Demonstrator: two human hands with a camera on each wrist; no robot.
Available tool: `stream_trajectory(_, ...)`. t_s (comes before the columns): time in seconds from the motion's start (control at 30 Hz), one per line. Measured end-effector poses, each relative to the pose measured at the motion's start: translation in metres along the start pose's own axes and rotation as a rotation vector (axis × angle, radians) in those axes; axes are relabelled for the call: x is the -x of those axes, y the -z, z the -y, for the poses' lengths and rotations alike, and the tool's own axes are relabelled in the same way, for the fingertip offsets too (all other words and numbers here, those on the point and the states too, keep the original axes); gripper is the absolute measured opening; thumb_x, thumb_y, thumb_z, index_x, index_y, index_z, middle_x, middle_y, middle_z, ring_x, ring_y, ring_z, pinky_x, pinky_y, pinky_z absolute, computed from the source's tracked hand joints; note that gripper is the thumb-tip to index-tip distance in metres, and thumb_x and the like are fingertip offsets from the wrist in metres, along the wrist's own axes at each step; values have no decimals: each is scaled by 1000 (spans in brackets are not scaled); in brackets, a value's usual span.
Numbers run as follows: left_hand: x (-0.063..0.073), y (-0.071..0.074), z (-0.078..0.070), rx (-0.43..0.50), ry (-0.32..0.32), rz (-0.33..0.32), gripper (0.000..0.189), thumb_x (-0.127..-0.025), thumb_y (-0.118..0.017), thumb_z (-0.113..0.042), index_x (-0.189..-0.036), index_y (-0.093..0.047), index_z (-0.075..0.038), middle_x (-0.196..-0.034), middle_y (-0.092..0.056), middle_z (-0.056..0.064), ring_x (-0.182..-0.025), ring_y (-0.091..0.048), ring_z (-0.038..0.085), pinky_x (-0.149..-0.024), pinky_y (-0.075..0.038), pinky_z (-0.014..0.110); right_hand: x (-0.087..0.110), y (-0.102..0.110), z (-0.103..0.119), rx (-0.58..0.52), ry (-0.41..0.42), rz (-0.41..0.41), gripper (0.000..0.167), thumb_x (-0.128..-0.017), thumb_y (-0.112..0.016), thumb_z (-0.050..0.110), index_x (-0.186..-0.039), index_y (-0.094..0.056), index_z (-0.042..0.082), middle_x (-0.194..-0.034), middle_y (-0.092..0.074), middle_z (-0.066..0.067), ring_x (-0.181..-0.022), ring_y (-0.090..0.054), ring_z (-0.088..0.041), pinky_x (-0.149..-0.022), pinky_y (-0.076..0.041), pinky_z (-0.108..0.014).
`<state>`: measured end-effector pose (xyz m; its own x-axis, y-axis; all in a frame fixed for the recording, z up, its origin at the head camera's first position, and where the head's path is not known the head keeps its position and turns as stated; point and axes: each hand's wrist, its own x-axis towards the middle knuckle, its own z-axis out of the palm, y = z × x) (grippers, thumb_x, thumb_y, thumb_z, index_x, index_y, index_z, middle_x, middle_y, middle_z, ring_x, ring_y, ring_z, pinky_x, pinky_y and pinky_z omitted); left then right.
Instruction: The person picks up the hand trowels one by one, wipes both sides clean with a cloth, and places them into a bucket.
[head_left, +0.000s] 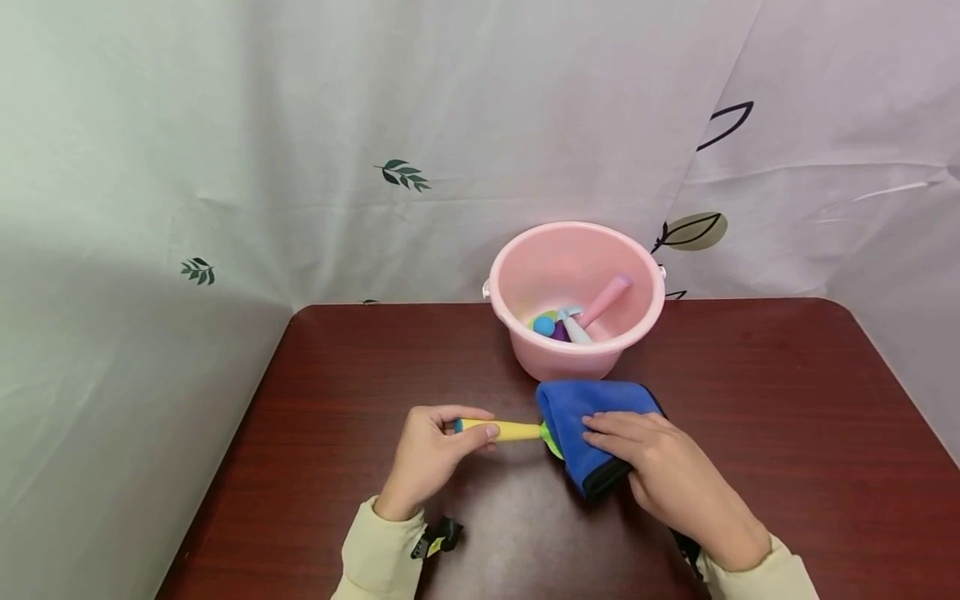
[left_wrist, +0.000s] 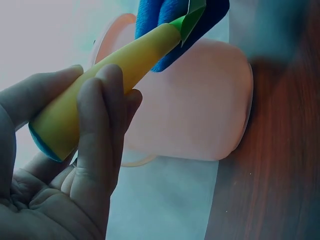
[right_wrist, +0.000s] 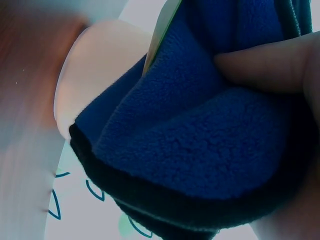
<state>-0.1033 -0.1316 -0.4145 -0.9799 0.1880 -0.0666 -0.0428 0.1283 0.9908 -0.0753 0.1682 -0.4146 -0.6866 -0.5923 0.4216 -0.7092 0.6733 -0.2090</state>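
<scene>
My left hand point(head_left: 435, 450) pinches a tool by its tapered yellow handle point(head_left: 513, 430), which has a blue end. The tool's green head point(head_left: 552, 442) is mostly covered by a folded blue cloth point(head_left: 573, 408) with black edging, so its kind cannot be told. With the fingers on top and the thumb point(right_wrist: 270, 65) against the underside, my right hand point(head_left: 675, 467) grips the cloth around that head. Both hands hold these things above the table, in front of a pink bucket point(head_left: 570, 362).
Inside the bucket lie several items, among them a pink handle point(head_left: 606, 300), a white handle point(head_left: 577, 332) and a blue rounded end point(head_left: 543, 326). The bucket stands at the back of the dark red-brown wooden table point(head_left: 360, 375). Pale leaf-patterned curtains point(head_left: 337, 167) hang behind it.
</scene>
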Motion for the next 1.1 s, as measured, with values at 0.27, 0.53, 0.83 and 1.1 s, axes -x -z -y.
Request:
stream_trajectory(0.27, 0, 6, -2, 34, -2, -20, 17, -83, -82, -11, -97, -79, -1, -79, -75, 14, -75, -73, 41, -74, -59, 47, 1, 5, -4, 18, -19, -18, 57, -67, -46, -14, -111, -76, 4, -122, -70, -4, -114, -65, -25, -92, -49, -46)
stream_trajectory(0.53, 0, 16, -3, 63, 26, -57, 23, -82, -83, -8, -100, -76, 6, -85, -75, 16, -70, -74, 28, -74, -60, 45, 5, 14, -8, 36, -95, -51, 54, -68, -51, -11, -114, -75, 4, -119, -71, -5, -108, -67, -26, -84, -50, -42)
stream_trajectory(0.83, 1, 28, -6, 45, 29, -97, 19, -82, -83, -7, -97, -77, 2, -78, -73, 17, -67, -73, 25, -67, -60, 38, 11, 21, -13, 49, -171, -149, 57, -68, -49, -9, -116, -75, 8, -115, -72, -7, -97, -68, -25, -82, -48, -40)
stream_trajectory(1.1, 4, 35, -8, 45, 41, -80, 22, -82, -83, -7, -102, -76, 2, -80, -73, 16, -68, -72, 29, -62, -58, 30, 12, 23, -13, 35, -205, -254, 56, -69, -47, -7, -116, -74, 7, -120, -71, -7, -103, -68, -26, -83, -44, -36)
